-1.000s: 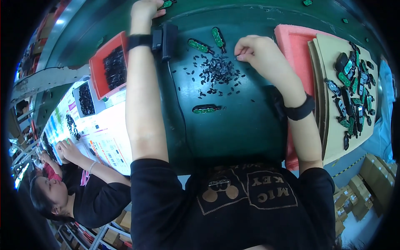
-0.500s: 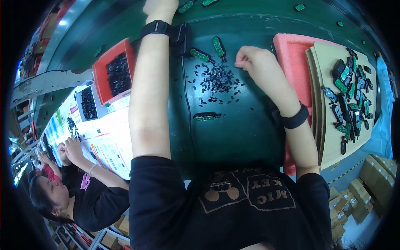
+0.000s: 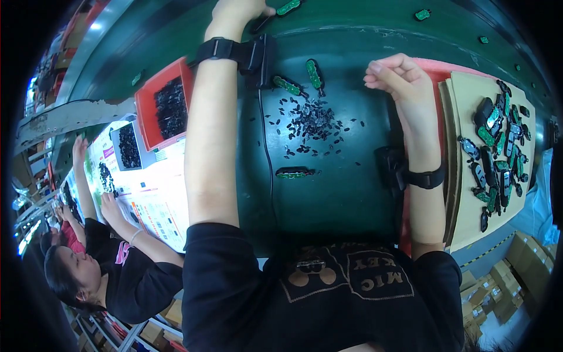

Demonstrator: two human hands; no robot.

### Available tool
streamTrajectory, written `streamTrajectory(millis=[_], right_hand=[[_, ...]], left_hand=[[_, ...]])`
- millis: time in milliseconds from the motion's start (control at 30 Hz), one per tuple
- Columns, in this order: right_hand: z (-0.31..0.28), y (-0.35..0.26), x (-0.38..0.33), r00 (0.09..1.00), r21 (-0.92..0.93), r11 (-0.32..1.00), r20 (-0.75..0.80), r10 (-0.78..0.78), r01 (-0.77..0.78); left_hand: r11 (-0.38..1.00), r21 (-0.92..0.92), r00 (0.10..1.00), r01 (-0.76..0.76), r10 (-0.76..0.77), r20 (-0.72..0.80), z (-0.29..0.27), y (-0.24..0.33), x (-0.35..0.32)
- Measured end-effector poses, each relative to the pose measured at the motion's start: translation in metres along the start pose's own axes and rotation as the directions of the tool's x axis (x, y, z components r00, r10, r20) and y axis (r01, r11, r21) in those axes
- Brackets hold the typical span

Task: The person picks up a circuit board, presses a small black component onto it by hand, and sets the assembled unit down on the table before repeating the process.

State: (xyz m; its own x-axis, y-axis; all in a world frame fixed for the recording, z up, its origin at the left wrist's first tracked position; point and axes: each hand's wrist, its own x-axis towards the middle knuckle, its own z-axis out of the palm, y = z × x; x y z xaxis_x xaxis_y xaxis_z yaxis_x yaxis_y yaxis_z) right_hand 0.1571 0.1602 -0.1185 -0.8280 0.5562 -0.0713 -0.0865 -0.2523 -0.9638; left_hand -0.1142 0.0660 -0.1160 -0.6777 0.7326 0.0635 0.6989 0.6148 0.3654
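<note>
My left hand [image 3: 234,10] reaches to the far edge of the dark green work surface [image 3: 328,199], fingers closed on a green circuit board [image 3: 288,7] at the conveyor belt [image 3: 381,17]. My right hand [image 3: 399,79] hovers right of a pile of small black parts [image 3: 314,120], fingertips pinched together; I cannot see anything between them. Two green boards [image 3: 287,85] [image 3: 314,73] lie just beyond the pile, and one board in a black shell [image 3: 293,173] lies nearer to me. Both wrists wear black straps.
A red tray [image 3: 146,94] of black parts and a grey bin [image 3: 117,158] sit at left. At right, a cardboard sheet [image 3: 463,205] over a pink tray [image 3: 437,67] carries several green boards and black shells. More boards ride the belt. Another person works at lower left.
My left arm has stretched farther out toward the belt with the board. My right hand has lifted off the pile of black parts and drawn to the right.
</note>
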Motion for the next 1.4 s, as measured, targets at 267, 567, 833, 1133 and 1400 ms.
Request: streamTrajectory(millis=[267, 567, 833, 1133, 1400], right_hand=[[-0.006, 0.000, 0.003, 0.988, 0.424, 0.893, 0.083, 0.127, -0.151], [0.006, -0.015, -0.007, 0.983, 0.542, 0.822, 0.151, 0.109, -0.174], [0.003, -0.049, -0.022, 0.963, 0.473, 0.876, 0.268, -0.042, -0.093], [0.030, -0.069, -0.046, 0.811, -0.293, 0.757, 0.186, -0.554, 0.584], [0.042, -0.069, -0.051, 0.845, -0.300, 0.791, 0.218, -0.488, 0.533]], left_hand=[[0.952, -0.186, 0.968, 0.244, -0.227, 0.110, -0.016, -0.019, -0.011], [0.759, -0.651, 0.999, 0.027, -0.036, -0.002, -0.064, 0.065, -0.112], [0.447, -0.895, 0.999, 0.010, 0.027, 0.024, -0.063, 0.102, -0.157], [0.482, -0.875, 0.995, 0.039, 0.059, 0.077, -0.076, 0.120, -0.173], [0.643, -0.754, 0.990, -0.137, 0.110, -0.085, -0.078, 0.121, -0.182]])
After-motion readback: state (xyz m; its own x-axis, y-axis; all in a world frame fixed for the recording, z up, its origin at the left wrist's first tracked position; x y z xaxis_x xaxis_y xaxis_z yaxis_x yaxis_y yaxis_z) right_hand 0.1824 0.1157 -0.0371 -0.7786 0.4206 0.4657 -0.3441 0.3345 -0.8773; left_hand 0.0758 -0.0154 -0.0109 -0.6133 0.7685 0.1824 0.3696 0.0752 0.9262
